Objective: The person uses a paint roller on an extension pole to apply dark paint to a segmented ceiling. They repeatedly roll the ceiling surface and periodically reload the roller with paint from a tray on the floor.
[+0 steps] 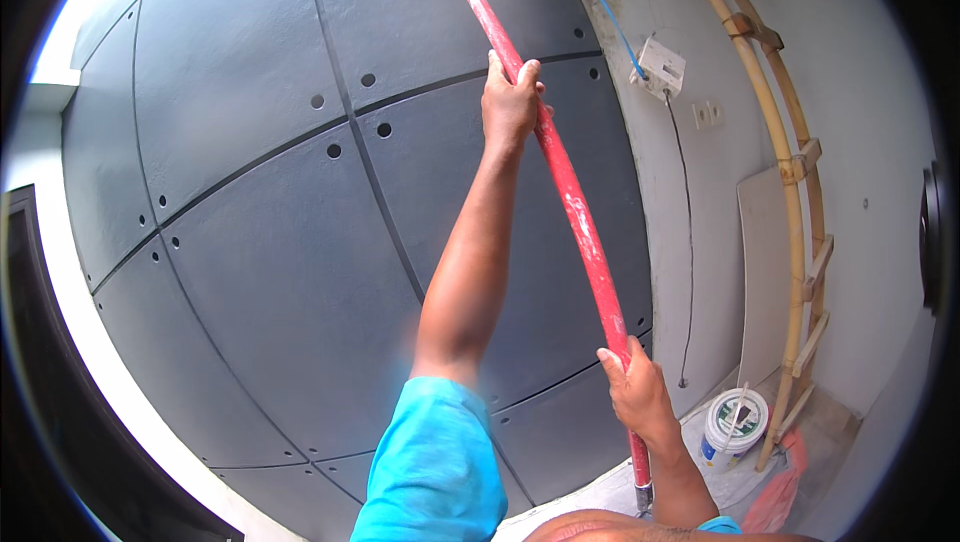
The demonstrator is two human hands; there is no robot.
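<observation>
A long red pole (580,212), smeared with white marks, slants across the view from top centre down to the lower right. High up on it my left hand (512,102) is closed, the arm stretched out in a blue sleeve. Lower down, my right hand (640,397) is wrapped round the same pole, close to its bottom end. The pole's top end runs out of the picture, so what it carries there is hidden. Behind both hands rises a dark grey panelled wall (270,272) with grooves and round holes.
On the right a bamboo ladder (790,152) leans by a pale wall. A lidded white bucket (735,427) stands near its foot, beside a pinkish plastic bag (778,487). A white electrical box (660,67) with a hanging cable and a pale board (760,272) are nearby.
</observation>
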